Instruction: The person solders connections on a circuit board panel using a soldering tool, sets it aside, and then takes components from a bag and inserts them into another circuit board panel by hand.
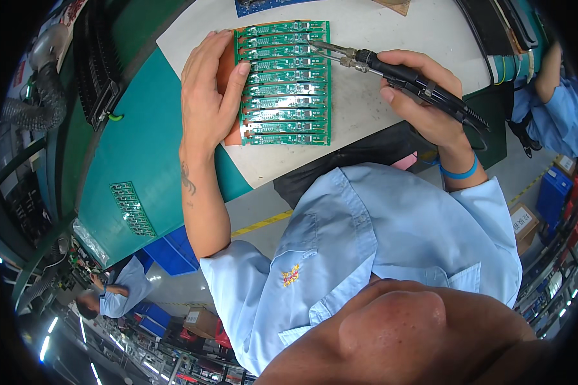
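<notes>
Green circuit-board panel (285, 83), made up of narrow strips stacked one above another, lies in the upper centre of the frame on an orange-brown backing plate (225, 70), itself on the white mat (366, 96) of the desk (141, 154). My left hand (207, 90) rests flat and unclenched along the panel's left edge, its fingers spread over the backing plate and its thumb touching the panel's left margin. My right hand (424, 96), right of the panel, is clenched around the black handle of a soldering tool (392, 72); the tool's two metal tips reach left to the panel's upper right corner, though I cannot tell whether they touch it. A black cable runs from the handle toward the right. A blue band (459, 172) circles my right wrist. A second, smaller green panel (133, 208) lies on the teal desk surface at centre left.
</notes>
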Available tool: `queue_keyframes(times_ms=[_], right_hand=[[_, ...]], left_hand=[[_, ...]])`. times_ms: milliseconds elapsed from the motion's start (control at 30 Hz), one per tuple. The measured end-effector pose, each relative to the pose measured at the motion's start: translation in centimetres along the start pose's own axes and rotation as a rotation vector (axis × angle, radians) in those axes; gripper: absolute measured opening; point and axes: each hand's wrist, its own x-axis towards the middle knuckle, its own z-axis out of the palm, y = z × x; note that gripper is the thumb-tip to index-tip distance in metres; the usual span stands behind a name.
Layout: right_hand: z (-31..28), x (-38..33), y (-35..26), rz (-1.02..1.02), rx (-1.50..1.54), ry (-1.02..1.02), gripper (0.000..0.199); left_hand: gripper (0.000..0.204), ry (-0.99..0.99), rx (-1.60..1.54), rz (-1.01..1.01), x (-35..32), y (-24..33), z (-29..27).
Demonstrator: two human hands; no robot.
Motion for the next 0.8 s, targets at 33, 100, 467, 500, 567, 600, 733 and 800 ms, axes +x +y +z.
queue_keyframes(times_ms=[33,100,467,500,567,600,733,800], right_hand=[[-0.1,0.0,0.0,0.003,0.004,-0.003,0.044],[-0.2,-0.1,0.1,0.008,0.011,-0.008,0.044],[-1.7,1.3,2.2,-0.074,-0.099,0.489,0.049],[-1.7,1.3,2.2,-0.084,-0.073,0.465,0.050],[-1.7,1.2,2.2,-0.102,-0.024,0.419,0.050],[-1.8,1.1,2.2,-0.110,0.001,0.396,0.050],[-1.7,0.2,0.5,-0.041,-0.025,0.130,0.050],[-1.6,0.0,0.3,-0.018,-0.033,0.043,0.050]], left_hand=[[0.045,0.000,-0.001,0.000,0.0,0.0,0.0],[0.045,0.001,-0.001,0.000,0.0,0.0,0.0],[0.044,0.001,0.017,-0.002,0.1,0.2,-0.1],[0.044,-0.008,0.003,-0.014,0.1,0.2,-0.2],[0.043,-0.027,-0.025,-0.038,0.1,0.2,-0.3],[0.043,-0.037,-0.040,-0.050,0.1,0.3,-0.3],[0.043,-0.056,0.017,-0.044,0.0,0.1,-0.3],[0.043,-0.063,0.035,-0.042,0.0,0.1,-0.3]])
